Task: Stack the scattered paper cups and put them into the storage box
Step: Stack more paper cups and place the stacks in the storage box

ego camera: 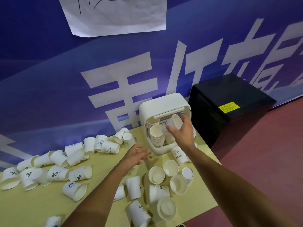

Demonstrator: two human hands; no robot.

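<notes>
Cup stack inside storage box

A blue banner printed with large white characters is stretched along the far edge of the pale yellow bench. A creased white paper sheet with pen strokes is fixed high on it. Beyond the bench's right edge, a black cabinet bearing a yellow label is set on reddish floor.

White paper cups lie scattered, mostly tipped over, across the lower left and centre of the frame. The white storage box stands right of centre, a stack of cups inside it.
</notes>
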